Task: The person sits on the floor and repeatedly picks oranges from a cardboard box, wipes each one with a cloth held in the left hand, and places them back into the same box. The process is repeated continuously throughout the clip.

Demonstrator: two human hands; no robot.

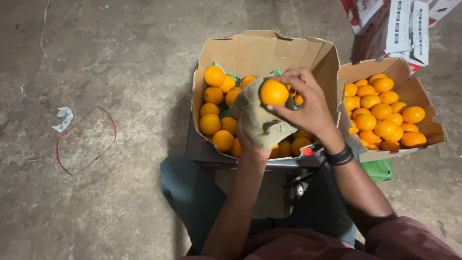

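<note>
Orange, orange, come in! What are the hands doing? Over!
Right hand fingers grip orange. Left hand under cloth, cupping it. Box below; nothing blocking.

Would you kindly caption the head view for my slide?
Right hand holds an orange against a cloth draped over the left hand.

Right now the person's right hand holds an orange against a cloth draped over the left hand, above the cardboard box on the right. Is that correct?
Not quite. In the head view the right hand does hold the orange against the cloth over the left hand, but above the left cardboard box, not the right box beside it.
</note>
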